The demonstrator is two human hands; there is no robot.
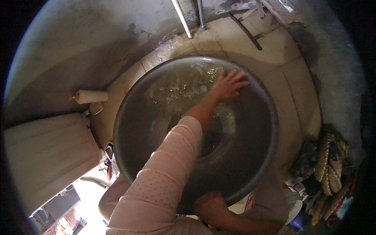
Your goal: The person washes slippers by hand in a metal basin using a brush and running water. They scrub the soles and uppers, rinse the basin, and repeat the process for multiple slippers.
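Observation:
A large dark round basin [246,141] stands in front of me, its rim [271,117] tilting around a deeper middle. My left hand [229,85] is spread flat against the inner wall on the far right side, fingers apart and holding nothing. The left arm, in a pale dotted sleeve [164,170], crosses over the basin and hides part of its bottom. Wet patches with white foam or small bits [176,91] cling to the far inner wall. At the near rim my right hand [211,204] is curled over the edge, slightly blurred; its fingertips are hidden.
Behind the basin, a white pipe [182,20] and a grey ribbed hose [201,14] meet the wet tiled floor [282,85]. A dark bar [246,32] lies farther right. Left are a pale roll [92,97] and a large pale panel [53,155]. Assorted items [329,167] pile up at right.

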